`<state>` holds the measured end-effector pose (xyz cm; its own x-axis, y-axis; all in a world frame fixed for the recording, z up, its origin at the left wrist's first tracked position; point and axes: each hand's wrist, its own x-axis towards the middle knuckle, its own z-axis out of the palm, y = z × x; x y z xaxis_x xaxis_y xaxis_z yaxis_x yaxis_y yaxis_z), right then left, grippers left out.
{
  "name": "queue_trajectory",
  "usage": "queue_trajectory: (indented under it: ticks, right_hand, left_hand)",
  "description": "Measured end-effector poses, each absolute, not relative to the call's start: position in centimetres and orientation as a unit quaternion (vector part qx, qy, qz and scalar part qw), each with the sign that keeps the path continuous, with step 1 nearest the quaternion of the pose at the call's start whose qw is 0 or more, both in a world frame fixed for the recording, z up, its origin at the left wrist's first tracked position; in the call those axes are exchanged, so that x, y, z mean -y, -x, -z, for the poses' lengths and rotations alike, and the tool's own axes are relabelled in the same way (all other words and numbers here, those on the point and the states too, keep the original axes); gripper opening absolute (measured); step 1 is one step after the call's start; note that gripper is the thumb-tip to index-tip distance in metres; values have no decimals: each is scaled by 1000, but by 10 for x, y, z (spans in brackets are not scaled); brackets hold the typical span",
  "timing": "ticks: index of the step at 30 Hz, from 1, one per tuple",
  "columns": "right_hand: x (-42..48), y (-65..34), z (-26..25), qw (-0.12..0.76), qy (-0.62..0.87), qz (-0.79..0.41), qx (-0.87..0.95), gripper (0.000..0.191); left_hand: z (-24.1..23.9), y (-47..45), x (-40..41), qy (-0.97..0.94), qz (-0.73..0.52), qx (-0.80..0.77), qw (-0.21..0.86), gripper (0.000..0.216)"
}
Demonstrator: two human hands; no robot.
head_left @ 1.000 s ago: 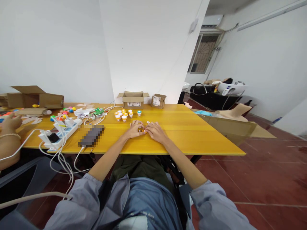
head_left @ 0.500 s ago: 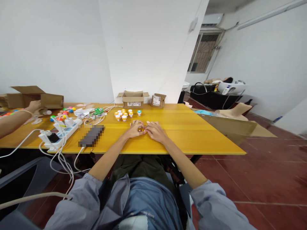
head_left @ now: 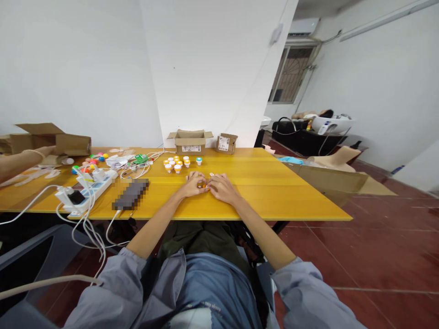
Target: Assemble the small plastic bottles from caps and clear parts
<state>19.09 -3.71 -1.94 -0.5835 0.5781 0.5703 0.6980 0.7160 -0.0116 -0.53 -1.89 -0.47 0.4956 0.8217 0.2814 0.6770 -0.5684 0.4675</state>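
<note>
Close to the table's front edge, my left hand (head_left: 192, 186) and my right hand (head_left: 222, 188) almost meet at the fingertips. Both have bent fingers around a small orange object (head_left: 205, 186), mostly covered, whose kind I cannot make out. A small white piece (head_left: 211, 174) shows just beyond my right fingers; whether it is held is unclear. Farther back stands a cluster of several small tubs (head_left: 177, 168) with white and orange tops. One tub with a teal top (head_left: 199, 161) stands beside them.
An open cardboard box (head_left: 190, 141) and a smaller carton (head_left: 226, 144) stand by the wall. To the left are a power strip (head_left: 89, 194), a dark pixelated device (head_left: 131, 194), cables and colourful balls. Another person's arm (head_left: 22, 165) reaches toward a box at far left.
My hands stay practically still. At the far left, the other person's forearm has shifted up and left, with the hand farther into the box area.
</note>
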Motion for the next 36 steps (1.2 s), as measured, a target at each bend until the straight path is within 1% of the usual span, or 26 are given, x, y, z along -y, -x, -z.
queue_trajectory:
  ticks: [6, 17, 36]
  right_hand:
    - [38, -191, 18, 277, 360, 115, 883, 22]
    - [38, -191, 19, 270, 350, 139, 886, 23]
    - [39, -190, 18, 268, 375, 119, 880, 22]
  left_hand:
    - [6, 6, 19, -851, -244, -439, 151, 26]
    - [2, 4, 20, -853, -238, -440, 148, 22]
    - [2, 5, 21, -852, -237, -441, 153, 22]
